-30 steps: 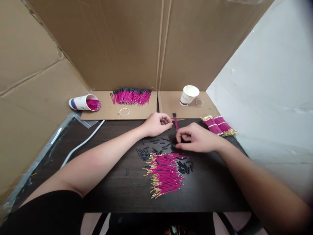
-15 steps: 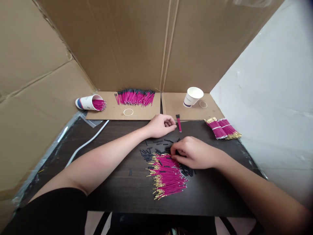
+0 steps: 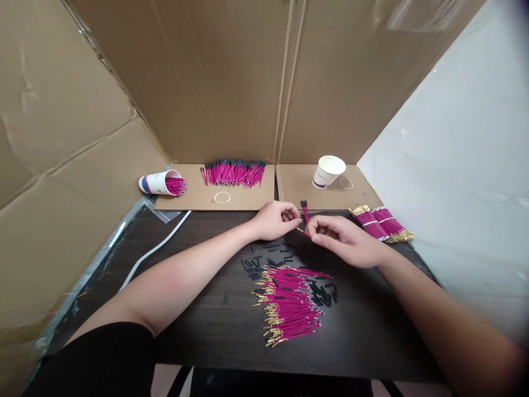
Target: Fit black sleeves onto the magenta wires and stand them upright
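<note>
My right hand point(image 3: 345, 238) pinches a short magenta wire point(image 3: 305, 232), whose gold tip points left toward my other hand. Close to that tip, my left hand point(image 3: 278, 219) has its thumb and fingers pressed together; whatever lies between them is hidden. Just behind my fingers lie a few magenta wires with black ends point(image 3: 305, 205). Nearer to me a pile of magenta wires point(image 3: 291, 306) with gold tips is spread on the dark table point(image 3: 198, 309). Small black sleeves point(image 3: 321, 295) are scattered around and on the pile.
Black-ended wires point(image 3: 233, 172) are laid out on the cardboard point(image 3: 188, 204). A tipped paper cup point(image 3: 157, 183) holds more wires; another paper cup point(image 3: 328, 172) stands upright. Rubber bands point(image 3: 222, 197) lie near both. Banded wire bundles point(image 3: 382, 223) rest at right, a white cable point(image 3: 161, 244) at left.
My right hand has moved up and away from the wire pile, now with a magenta wire in its fingers close to my left hand. The view has shifted slightly.
</note>
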Demonstrator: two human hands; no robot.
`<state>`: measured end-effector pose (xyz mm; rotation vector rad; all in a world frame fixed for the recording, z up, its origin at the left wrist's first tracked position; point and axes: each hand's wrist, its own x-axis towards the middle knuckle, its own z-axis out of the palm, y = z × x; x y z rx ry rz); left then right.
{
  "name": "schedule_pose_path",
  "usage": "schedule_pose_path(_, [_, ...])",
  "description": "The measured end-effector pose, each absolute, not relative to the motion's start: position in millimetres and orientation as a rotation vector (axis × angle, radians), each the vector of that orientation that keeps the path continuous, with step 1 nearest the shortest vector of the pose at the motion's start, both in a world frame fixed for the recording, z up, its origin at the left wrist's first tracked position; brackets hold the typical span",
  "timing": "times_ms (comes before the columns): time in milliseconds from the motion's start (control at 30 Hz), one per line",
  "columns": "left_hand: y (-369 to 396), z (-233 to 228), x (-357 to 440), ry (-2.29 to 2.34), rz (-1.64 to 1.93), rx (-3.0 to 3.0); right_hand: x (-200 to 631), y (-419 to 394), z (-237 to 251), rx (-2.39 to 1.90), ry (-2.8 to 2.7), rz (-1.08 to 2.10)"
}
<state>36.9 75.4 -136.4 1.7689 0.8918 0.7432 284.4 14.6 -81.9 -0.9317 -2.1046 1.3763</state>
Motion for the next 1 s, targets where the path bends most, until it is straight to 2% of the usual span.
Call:
schedule_pose_path(200, [76.0,-139.3,36.8,0.907,0.732,1.774,297.4,36.8,-106.6,-0.981,-1.748,1.634])
schedule_pose_path(600, [74.3,-136.8,37.9,0.912,0.740,1.753,300.0,48.5,-124.4,-0.902,-1.465,1.740])
schedule_pose_path(1000, [75.1,-139.0,37.3,0.913,0.750,1.761,301.8,53.2,-130.7,-0.902,-1.427,1.772])
